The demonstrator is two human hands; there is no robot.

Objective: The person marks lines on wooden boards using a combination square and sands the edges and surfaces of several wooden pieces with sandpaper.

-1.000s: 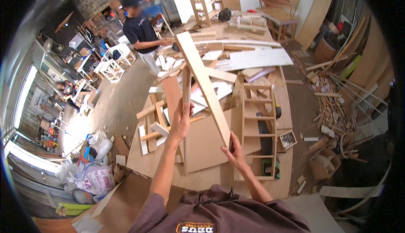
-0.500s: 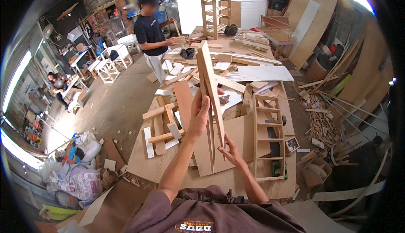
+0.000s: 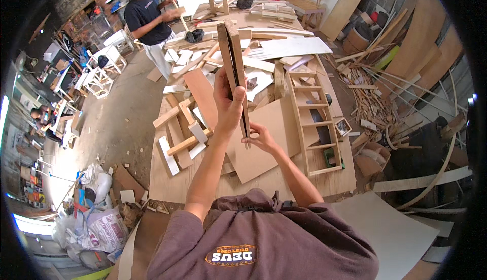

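Two long, narrow wooden boards stand nearly upright in front of me, edges toward me, with a thin dark gap between them. My left hand is closed round them at about mid-length, thumb on the near side. Down at their lower end, the fingers of my right hand pinch the edge. Beneath the boards, a flat tan panel lies on the workbench. To the right of my right hand is a ladder-like wooden frame; to the left sits a small wooden assembly.
Wood offcuts and a white sheet cover the bench's far part. Beyond its left side, a co-worker handles wood pieces. Scrap strips pile up on the right floor; plastic bags lie at lower left.
The boards have turned so the gap between them faces me more. My right hand has shifted to their lower tip. The whole view has tilted further down.
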